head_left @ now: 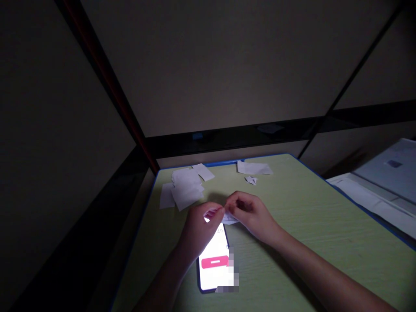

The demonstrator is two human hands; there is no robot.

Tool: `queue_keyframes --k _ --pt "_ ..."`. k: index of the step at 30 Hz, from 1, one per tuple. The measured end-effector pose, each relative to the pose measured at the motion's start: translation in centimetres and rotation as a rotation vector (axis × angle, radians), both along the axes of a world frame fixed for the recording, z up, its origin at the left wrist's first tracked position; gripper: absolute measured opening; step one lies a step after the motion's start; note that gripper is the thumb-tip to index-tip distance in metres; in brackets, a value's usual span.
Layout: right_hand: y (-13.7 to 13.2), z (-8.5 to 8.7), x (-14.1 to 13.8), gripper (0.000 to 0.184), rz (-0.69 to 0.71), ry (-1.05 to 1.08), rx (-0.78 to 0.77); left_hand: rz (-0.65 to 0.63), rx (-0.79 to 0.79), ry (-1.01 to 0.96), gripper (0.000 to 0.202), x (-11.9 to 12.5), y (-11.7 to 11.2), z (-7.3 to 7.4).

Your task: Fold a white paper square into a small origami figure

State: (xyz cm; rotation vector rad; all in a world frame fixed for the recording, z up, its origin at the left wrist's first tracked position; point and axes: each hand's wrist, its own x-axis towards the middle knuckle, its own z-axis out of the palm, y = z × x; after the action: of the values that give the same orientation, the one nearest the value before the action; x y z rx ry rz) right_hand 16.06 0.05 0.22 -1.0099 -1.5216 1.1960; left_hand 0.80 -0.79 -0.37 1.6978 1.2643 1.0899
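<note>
My left hand (204,225) and my right hand (248,212) meet over the table, fingertips pinched together. Between and just under them shows a small piece of white paper (230,219), which both hands seem to grip; my fingers cover most of it. Below my left hand lies a phone (212,277) with a bright white screen and a red button, its upper part hidden by that hand. Beyond my left hand is a loose pile of white paper pieces (186,188). A crumpled or folded bit of paper (251,180) sits past my right hand.
The light green table (312,208) has a blue edge and meets a wall panel (227,65) at the back. A longer paper strip (255,167) lies near the far edge. To the right stands a pale box-like object (390,173), beside the table.
</note>
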Motion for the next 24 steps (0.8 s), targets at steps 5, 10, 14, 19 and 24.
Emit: queue_keyframes --k 5,10,14,19,24 --pt "0.2 0.0 0.1 0.013 0.009 0.035 -0.038 -0.021 -0.069 -0.053 0.018 0.0 0.0 0.1" --pt "0.5 -0.1 0.3 0.02 -0.006 -0.057 -0.021 0.008 -0.123 -0.104 0.015 -0.1 0.2 0.4" --pt "0.6 -0.3 0.5 0.024 -0.015 -0.093 -0.007 0.001 -0.121 -0.102 0.016 0.0 0.3 0.4" --pt "0.6 -0.3 0.6 0.028 -0.012 -0.077 -0.012 -0.051 -0.167 -0.125 0.019 -0.2 0.1 1.1" --pt "0.9 0.0 0.9 0.027 -0.069 -0.026 -0.047 -0.183 -0.234 -0.21 0.025 -0.4 -0.2 1.8"
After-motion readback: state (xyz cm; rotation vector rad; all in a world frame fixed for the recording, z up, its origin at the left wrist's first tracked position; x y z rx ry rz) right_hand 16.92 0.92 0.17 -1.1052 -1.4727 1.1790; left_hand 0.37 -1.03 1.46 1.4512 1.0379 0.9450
